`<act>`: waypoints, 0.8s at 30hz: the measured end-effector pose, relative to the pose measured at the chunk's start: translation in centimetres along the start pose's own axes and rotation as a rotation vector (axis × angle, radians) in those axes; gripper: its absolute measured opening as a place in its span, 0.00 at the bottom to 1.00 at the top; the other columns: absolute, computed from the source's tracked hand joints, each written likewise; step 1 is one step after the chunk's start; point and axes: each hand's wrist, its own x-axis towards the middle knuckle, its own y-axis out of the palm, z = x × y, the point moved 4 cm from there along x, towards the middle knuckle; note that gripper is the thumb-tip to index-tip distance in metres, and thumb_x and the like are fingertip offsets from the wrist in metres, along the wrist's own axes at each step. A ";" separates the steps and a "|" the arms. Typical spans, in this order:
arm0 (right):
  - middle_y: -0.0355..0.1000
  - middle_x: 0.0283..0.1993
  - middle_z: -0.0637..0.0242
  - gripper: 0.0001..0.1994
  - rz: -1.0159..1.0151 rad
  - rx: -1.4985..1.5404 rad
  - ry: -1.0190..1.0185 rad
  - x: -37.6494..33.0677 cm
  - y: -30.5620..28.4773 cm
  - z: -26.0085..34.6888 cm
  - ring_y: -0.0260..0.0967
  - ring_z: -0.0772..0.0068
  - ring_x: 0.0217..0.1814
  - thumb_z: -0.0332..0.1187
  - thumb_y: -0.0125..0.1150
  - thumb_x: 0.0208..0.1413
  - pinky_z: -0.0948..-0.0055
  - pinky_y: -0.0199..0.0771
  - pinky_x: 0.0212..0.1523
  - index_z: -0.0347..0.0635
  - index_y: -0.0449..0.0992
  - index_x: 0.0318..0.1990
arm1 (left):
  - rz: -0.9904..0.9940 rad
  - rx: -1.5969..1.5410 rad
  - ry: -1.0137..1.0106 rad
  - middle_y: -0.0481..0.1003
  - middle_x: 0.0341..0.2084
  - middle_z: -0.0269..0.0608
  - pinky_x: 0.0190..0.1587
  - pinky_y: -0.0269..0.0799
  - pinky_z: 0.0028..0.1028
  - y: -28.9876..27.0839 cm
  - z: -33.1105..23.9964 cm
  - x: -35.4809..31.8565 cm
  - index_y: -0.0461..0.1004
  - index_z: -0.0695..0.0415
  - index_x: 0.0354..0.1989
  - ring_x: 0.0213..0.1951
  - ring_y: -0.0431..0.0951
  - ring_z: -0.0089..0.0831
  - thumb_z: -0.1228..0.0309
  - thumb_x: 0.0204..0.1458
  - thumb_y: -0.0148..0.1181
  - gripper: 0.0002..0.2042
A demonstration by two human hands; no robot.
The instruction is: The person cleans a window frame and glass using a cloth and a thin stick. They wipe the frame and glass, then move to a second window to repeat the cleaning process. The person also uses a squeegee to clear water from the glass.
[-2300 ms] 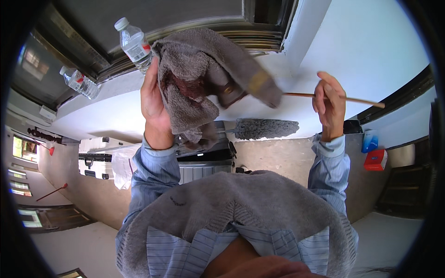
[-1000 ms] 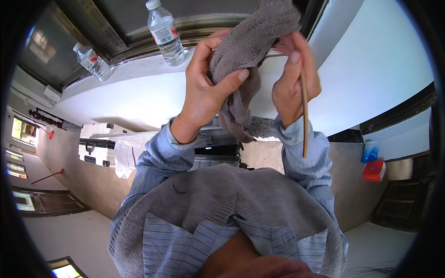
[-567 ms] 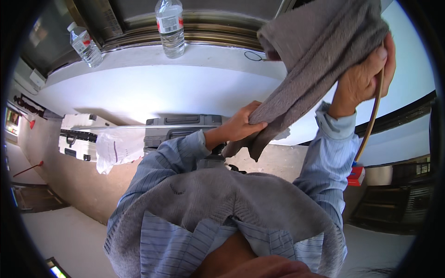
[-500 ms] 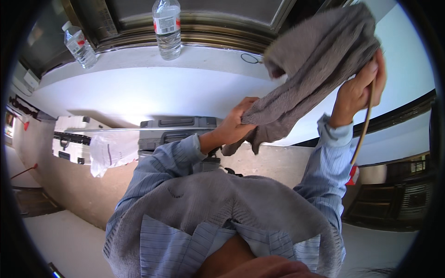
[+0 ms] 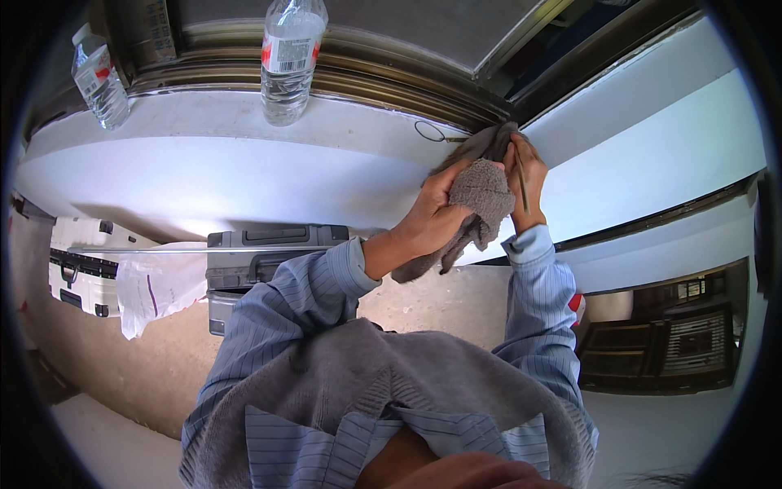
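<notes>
A bunched grey-brown cloth (image 5: 487, 198) hangs between my two hands by the right end of the white windowsill. My left hand (image 5: 432, 216) is closed round a wad of it, and a loose fold droops below toward the floor. Just right of it, my right hand (image 5: 531, 175) grips the far part of the cloth. A thin brown stick (image 5: 523, 186) also sits in my right hand, its lower end pointing down beside the wrist. The cloth's far part reaches the sill corner at the window frame (image 5: 481, 106); whether it presses on the sill I cannot tell.
A thin wire loop (image 5: 429, 131) lies on the sill left of the cloth. Two clear water bottles stand there, one near the middle (image 5: 287, 81) and one far left (image 5: 103, 90). Below are a white case (image 5: 77, 281), a plastic bag (image 5: 155, 289) and a dark grey case (image 5: 273, 240).
Both hands have come closer together, my right hand moving left. The cloth, stretched out and raised before, is now bunched at the sill corner. The view has shifted to the right.
</notes>
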 end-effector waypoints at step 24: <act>0.74 0.35 0.50 0.07 -0.042 -0.043 0.105 -0.5 2.5 -2.4 0.74 0.51 0.33 0.25 0.54 0.54 0.67 0.75 0.33 0.33 0.76 0.37 | -0.119 -0.273 -0.036 0.72 0.40 0.39 0.49 0.68 0.23 -0.5 2.4 0.6 0.63 0.64 0.52 0.43 0.71 0.23 0.84 0.51 0.50 0.18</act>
